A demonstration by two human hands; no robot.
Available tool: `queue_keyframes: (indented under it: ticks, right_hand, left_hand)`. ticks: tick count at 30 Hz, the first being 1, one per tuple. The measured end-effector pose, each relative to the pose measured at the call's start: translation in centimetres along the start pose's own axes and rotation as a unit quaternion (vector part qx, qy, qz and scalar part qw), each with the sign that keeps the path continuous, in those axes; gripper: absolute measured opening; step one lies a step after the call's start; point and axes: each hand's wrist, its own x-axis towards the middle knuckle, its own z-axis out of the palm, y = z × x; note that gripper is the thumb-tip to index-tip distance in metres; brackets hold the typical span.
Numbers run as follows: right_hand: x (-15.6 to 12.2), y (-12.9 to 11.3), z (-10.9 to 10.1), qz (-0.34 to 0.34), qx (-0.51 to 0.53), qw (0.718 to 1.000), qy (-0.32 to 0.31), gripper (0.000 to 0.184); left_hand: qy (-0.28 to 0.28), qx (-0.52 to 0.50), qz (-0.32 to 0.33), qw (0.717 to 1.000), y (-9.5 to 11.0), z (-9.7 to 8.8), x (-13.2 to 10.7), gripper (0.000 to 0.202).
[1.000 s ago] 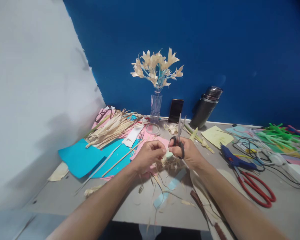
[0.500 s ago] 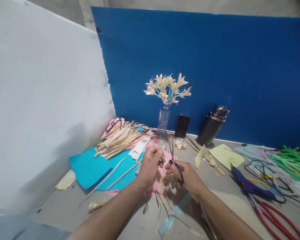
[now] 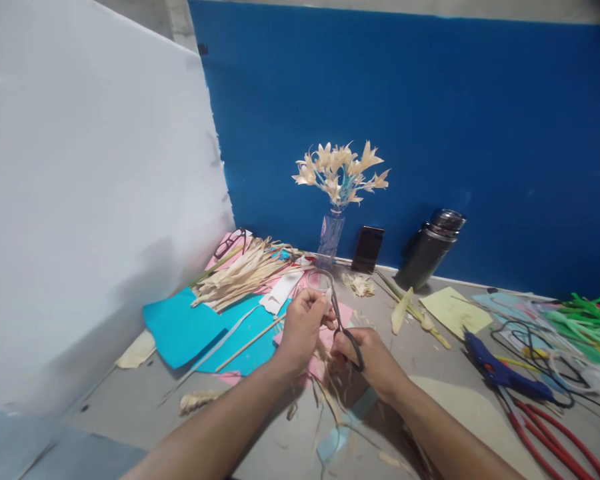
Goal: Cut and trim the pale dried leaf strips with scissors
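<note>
My right hand (image 3: 363, 357) is wrapped round the black handles of a pair of scissors (image 3: 335, 300). Their blades point up and lie close beside the fingers of my left hand (image 3: 304, 328). Between my left thumb and fingers is pinched a small pale piece of dried husk (image 3: 329, 293), mostly hidden by the fingers. Just behind the scissor tips lies a roll of clear tape (image 3: 319, 280). Below both hands, thin husk scraps (image 3: 333, 400) are strewn over pink paper and the grey tabletop.
Pale husk flowers (image 3: 341, 170) stand in a clear bottle (image 3: 331, 237) at the back. A phone (image 3: 368, 249) and dark flask (image 3: 430, 250) lean against the blue board. Dried husk strips (image 3: 245, 273) lie left; a blue glue gun (image 3: 505, 373) and red-handled cutters (image 3: 555, 433) lie right.
The scissors have moved left and tilted, and their blades have come from apart to nearly together beside the pale piece. My left hand keeps its pinch. The view has shifted slightly.
</note>
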Motion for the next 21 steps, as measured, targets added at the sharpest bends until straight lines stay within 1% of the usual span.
queue_keyframes:
  ticks: [7, 12, 17, 21]
  right_hand:
    - [-0.17, -0.59, 0.26, 0.0, 0.011, 1.0, -0.004, 0.051]
    - [-0.18, -0.5, 0.37, 0.002, 0.018, 1.0, -0.019, 0.055]
    - [-0.12, -0.17, 0.43, -0.004, 0.013, 1.0, -0.015, 0.054]
    - [-0.09, -0.31, 0.57, 0.0, 0.013, 1.0, -0.008, 0.054]
  left_hand:
    - [0.004, 0.001, -0.002, 1.0, 0.02, -0.01, 0.09, 0.01]
    - [0.019, 0.016, 0.005, 1.0, -0.2, -0.06, 0.17, 0.012]
    - [0.032, 0.013, 0.006, 0.999, -0.31, 0.01, 0.18, 0.012]
    - [0.031, 0.008, 0.004, 0.999, -0.27, 0.03, 0.2, 0.013]
